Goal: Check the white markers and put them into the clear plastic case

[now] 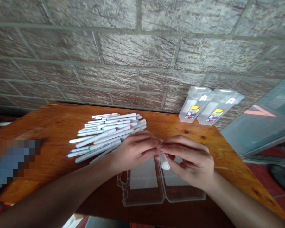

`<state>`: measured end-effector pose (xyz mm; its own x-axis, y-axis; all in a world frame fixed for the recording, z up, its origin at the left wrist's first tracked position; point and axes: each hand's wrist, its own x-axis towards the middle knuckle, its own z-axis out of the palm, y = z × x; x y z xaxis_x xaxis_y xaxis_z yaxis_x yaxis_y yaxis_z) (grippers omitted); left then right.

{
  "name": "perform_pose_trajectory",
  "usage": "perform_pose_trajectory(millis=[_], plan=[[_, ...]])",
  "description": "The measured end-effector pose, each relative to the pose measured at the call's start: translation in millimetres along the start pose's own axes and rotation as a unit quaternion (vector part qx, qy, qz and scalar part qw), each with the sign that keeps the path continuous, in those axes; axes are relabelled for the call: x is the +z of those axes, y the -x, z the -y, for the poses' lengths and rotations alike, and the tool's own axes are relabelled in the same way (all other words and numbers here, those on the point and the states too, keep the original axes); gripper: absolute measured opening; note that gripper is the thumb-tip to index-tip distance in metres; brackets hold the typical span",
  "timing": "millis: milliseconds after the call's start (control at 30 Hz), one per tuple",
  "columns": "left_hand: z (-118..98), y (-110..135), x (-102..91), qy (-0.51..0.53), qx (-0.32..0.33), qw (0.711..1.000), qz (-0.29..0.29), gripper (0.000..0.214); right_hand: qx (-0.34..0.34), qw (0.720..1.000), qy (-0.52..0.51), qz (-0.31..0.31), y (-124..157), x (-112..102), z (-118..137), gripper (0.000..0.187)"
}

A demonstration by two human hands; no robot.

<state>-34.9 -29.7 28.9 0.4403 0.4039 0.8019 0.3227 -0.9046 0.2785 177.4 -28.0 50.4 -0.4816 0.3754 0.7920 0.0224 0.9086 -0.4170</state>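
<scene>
The left hand [135, 150] and right hand [188, 156] pinch a white cylindrical plastic marker pen [164, 161] between their fingers. Its end juts below them, above an open clear plastic case [144, 190].

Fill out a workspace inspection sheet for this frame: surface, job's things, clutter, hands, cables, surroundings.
Surface: wooden table, pushed up against a brick wall.
Job's things: white marker pinched between both hands; open clear case lying flat beneath them at the near edge; pile of markers just left of the hands.
Clutter: first closed case and second closed case leaning against the wall, far right.
Hands: left hand and right hand meet fingertip to fingertip, both closed on the marker.
Cables: nothing seen.
Surroundings: glass panel at right; blurred patch at the left edge.
</scene>
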Motion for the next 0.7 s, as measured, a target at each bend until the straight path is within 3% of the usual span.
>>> perform_pose_trajectory(millis=[700], plan=[[-1.1,-0.2,0.0,0.004,-0.006,1.000,0.002,0.011,0.000,1.000,-0.003,0.000,0.7,-0.5,0.3,0.035]])
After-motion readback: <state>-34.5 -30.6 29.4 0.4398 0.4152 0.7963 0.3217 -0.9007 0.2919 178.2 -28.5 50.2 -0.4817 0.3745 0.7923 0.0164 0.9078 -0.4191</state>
